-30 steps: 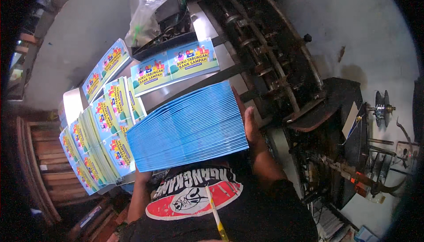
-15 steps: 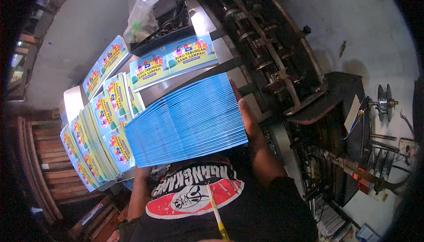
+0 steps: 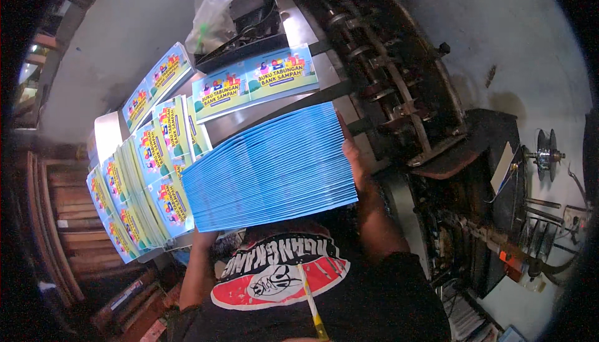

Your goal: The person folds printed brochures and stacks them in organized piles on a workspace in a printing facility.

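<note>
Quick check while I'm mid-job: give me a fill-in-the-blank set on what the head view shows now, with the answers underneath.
1. The thick stack is coloured ____.
2. The hand visible at the stack's edge is the person's ____ one.
3. The brown wooden slats are on the ____ side of the picture.
4. Apart from its print, the person's shirt is ____.

Missing words: blue; right; left; black.

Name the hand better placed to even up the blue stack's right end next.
Probably the right hand: it lies along that end of the blue stack. The left hand is hidden, its forearm reaching the stack's opposite, lower corner.
</note>
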The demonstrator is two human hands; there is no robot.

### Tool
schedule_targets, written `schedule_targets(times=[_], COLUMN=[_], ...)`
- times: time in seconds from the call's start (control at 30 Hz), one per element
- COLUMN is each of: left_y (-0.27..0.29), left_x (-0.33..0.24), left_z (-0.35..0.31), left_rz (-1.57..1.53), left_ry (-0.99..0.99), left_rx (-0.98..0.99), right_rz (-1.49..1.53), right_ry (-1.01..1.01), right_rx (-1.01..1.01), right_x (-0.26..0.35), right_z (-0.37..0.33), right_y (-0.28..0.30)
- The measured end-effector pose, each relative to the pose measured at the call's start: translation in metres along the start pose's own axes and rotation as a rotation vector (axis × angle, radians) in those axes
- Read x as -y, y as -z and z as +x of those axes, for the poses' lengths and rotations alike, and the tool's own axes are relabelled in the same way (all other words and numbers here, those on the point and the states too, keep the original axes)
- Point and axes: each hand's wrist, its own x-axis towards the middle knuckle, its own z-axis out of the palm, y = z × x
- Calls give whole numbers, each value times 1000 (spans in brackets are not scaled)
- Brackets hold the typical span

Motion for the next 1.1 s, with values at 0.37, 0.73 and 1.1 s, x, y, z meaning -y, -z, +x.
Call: schedule_targets(times=[0.37,0.73,1.1], left_y=[12,4,-3], left_x=[-34,-24,-8], left_z=[11,8,8], left_rz=[-244,-247,-376], left_ry=[66,18,2], left_rx=[41,52,75], right_rz=[-542,-1333,-1412], right_ry=[210,419,92], right_rx=[-35,207,343], right_x=[44,108,121], right_z=[24,47,63], right_y=[19,-4,-10])
